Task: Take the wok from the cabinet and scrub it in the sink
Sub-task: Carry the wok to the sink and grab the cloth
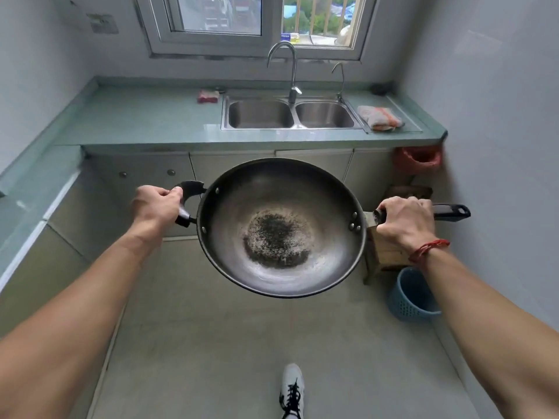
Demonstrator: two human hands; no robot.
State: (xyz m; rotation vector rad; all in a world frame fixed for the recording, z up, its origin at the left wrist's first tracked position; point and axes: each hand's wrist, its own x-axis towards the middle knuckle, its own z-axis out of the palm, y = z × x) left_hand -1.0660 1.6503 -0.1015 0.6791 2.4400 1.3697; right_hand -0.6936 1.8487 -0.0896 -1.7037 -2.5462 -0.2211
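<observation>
Currently carrying: wok (279, 228) held level over the floor, well short of the counter. Left hand (157, 207) clamped on the loop handle (189, 204), right hand (403, 222) clamped on the long handle (447, 212), wok between them. Keep it level, walk forward, lower into the sink (260, 114) ahead under the faucet (287, 68); basin looks smaller than wok, so tilt.

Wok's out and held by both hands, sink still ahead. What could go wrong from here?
1. The wok looks wider than either sink basin, so it may sit on the divider and tip while scrubbed.
2. The tall faucet arches over the basins; the wok's rim could knock it going in.
3. The left hand holds only the small loop handle, a weaker grip than the right hand has on the long handle.
</observation>
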